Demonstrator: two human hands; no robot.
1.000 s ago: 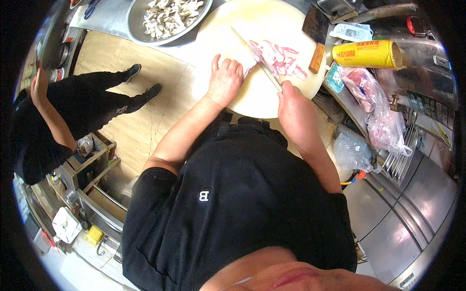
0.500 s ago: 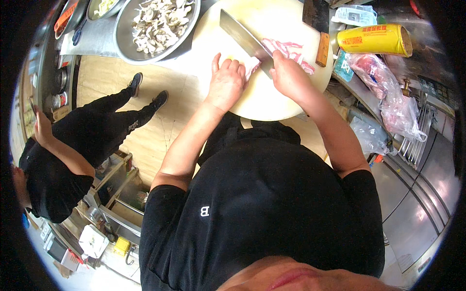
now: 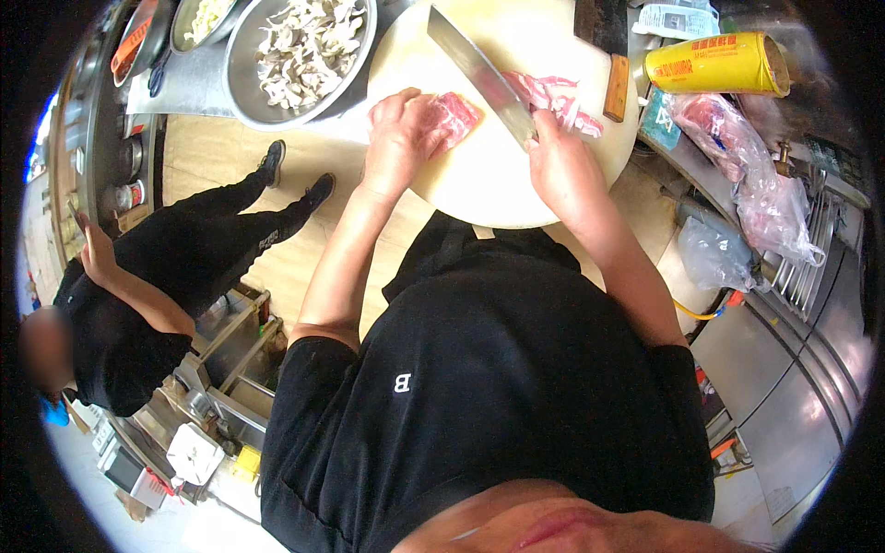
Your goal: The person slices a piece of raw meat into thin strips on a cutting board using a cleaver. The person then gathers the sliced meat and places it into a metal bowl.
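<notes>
On a round, pale cutting board (image 3: 498, 195), my left hand (image 3: 398, 138) grips a block of raw meat (image 3: 457, 120), its fingers curled over the left part. The red, marbled cut face points toward the blade. My right hand (image 3: 564, 166) is closed around the handle of a cleaver (image 3: 475, 69), whose broad blade slants up and left. A gap separates the blade from the meat block. Beyond the blade, to its right, lie several thin, streaky meat slices (image 3: 553, 97). My left fingertips are partly hidden.
Left of the board stands a steel bowl (image 3: 236, 78) of torn mushrooms (image 3: 309, 51), with smaller bowls beyond. A wooden-handled knife (image 3: 616, 88) rests at the board's right edge. Farther right are a yellow tube (image 3: 714, 64) and bagged meat (image 3: 705, 129). A person (image 3: 129, 295) is at the left.
My left hand has shifted left with the meat block, and its cut face now shows. The cleaver has come away from the block, slightly right. The whole view has shifted a little.
</notes>
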